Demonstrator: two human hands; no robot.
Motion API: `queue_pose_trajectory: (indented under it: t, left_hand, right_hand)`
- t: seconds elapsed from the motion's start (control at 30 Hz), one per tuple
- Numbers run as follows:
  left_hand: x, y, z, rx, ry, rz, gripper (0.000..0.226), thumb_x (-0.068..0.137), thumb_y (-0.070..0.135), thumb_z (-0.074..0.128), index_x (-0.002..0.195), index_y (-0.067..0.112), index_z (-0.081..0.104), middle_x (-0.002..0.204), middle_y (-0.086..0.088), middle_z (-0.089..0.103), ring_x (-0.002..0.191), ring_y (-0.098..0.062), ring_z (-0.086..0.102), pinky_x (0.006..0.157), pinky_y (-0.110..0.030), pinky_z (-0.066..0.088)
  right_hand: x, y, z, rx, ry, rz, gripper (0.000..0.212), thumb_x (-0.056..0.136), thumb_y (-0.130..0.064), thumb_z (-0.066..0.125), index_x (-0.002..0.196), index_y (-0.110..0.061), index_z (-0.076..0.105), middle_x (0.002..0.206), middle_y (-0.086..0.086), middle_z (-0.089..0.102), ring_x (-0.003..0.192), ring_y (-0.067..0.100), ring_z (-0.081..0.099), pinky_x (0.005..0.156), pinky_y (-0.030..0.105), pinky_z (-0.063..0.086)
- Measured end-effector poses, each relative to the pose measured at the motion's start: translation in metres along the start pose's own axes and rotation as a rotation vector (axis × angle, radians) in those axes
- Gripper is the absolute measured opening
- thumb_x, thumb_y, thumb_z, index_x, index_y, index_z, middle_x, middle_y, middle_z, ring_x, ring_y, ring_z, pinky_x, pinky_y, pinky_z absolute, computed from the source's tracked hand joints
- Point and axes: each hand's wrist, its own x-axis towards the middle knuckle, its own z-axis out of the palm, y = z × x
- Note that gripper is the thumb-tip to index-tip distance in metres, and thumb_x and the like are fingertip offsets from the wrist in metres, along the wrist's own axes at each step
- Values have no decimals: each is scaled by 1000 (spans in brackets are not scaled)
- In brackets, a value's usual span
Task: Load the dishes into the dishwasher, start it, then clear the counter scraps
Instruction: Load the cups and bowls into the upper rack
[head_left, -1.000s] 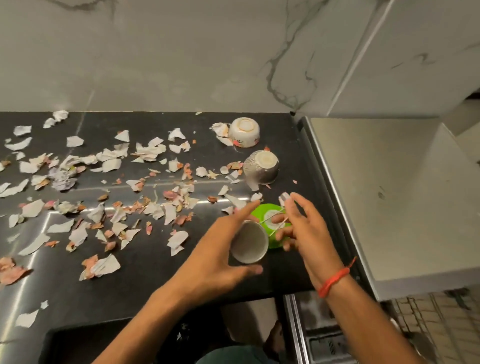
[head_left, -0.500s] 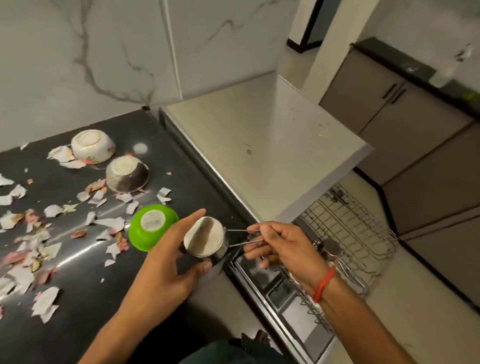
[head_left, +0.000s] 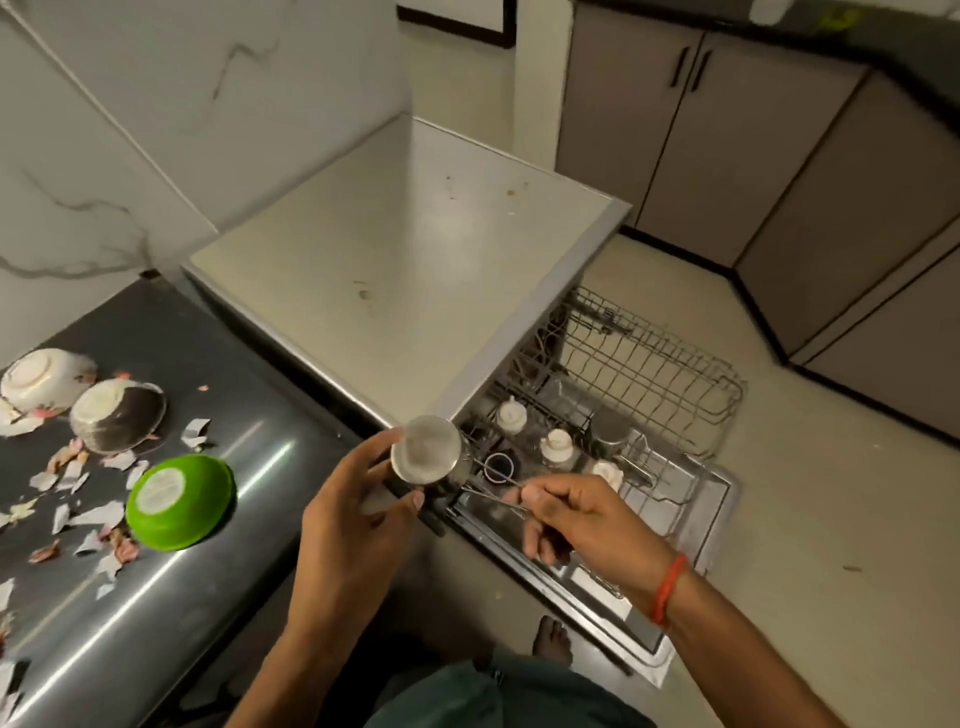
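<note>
We've got the small steel cup (head_left: 427, 451) w/ its thin wire handle (head_left: 493, 486) held between both hands over the counter edge, beside the open dishwasher's lower wire rack (head_left: 670, 374). Left hand (head_left: 358, 514) wraps the cup body to steady it; right hand (head_left: 576, 514) pinches the handle, prob. to steer it down into the rack. Upturned green plastic bowl (head_left: 179, 501) & torn scraps (head_left: 78, 473) wait on the dark counter (head_left: 218, 571) (likely later jobs).
</note>
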Motion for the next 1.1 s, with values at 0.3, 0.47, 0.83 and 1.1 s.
queue_pose_trajectory:
  t: [0.3, 0.47, 0.83, 1.1]
  left_hand:
    - [45, -4, 50, 123, -478, -114, 69, 88, 23, 76, 145, 48, 46, 139, 16, 61, 130, -6, 57, 103, -45, 53]
    - [91, -17, 68, 190, -637, -163, 73, 93, 31, 74, 147, 60, 34, 149, 27, 44, 136, 5, 45, 112, -29, 45]
    - [161, -47, 164, 90, -867, -611, 41, 98, 45, 64, 134, 31, 54, 128, 12, 60, 108, 4, 58, 89, -21, 47]
    - [201, -64, 261, -11, -607, -875, 35, 103, 33, 60, 124, 6, 63, 75, -1, 62, 44, -4, 58, 40, -17, 45]
  right_hand:
    - [9, 36, -56, 181, 198, 59, 28, 105, -18, 46, 106, -6, 72, 68, 12, 69, 53, 16, 56, 55, 25, 43]
    - [47, 46, -77, 201, 431, 135, 28, 107, -16, 45, 105, -5, 71, 68, 13, 69, 53, 17, 55, 52, 26, 40]
    - [137, 69, -86, 402, 661, 285, 22, 107, -16, 45, 109, -11, 66, 70, 6, 70, 54, 14, 61, 56, 26, 44]
    - [184, 108, -86, 422, 581, 353, 28, 102, -4, 41, 102, -11, 68, 80, 10, 72, 64, 21, 65, 56, 30, 45]
